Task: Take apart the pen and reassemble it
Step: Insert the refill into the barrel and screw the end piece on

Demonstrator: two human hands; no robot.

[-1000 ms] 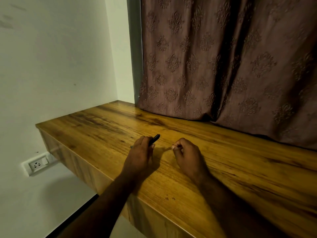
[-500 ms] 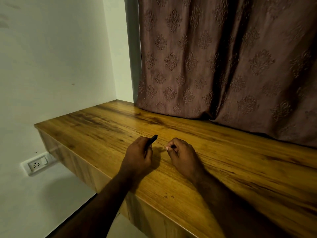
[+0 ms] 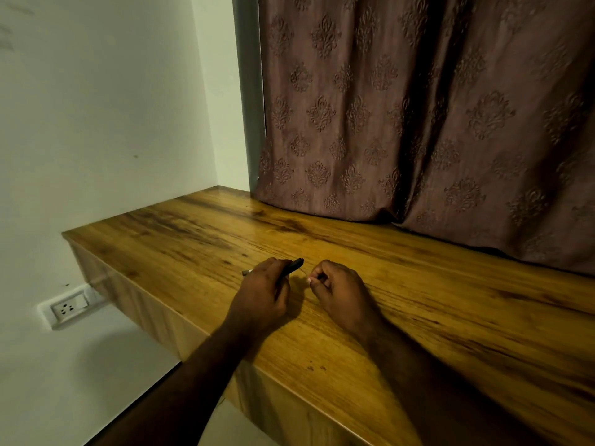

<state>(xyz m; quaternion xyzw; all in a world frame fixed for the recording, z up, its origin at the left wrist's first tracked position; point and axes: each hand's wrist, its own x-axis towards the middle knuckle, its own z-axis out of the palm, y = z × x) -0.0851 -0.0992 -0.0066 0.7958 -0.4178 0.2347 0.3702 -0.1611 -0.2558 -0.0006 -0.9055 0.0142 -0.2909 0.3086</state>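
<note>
My left hand (image 3: pixel 260 292) rests on the wooden desk (image 3: pixel 450 300) and is closed around a black pen barrel (image 3: pixel 293 265). The barrel's dark end sticks out up and to the right past my fingers. A pale tip (image 3: pixel 246 272) shows at the left side of the hand. My right hand (image 3: pixel 338 292) sits a short gap to the right, thumb and fingers pinched together. A thin pale refill (image 3: pixel 304 274) runs from the barrel's end to that pinch. The rest of the pen is hidden inside my hands.
A patterned brown curtain (image 3: pixel 418 123) hangs along the desk's back edge and touches the top. A white wall (image 3: pixel 112 107) closes off the left side, with a socket (image 3: pixel 69 305) below the desk level. The desk's front edge (image 3: pixel 289 375) runs diagonally under my forearms.
The hands came close together, then the right hand drew away to the right. A thin refill now shows between the barrel's end and the right fingers. The barrel lies flatter.
</note>
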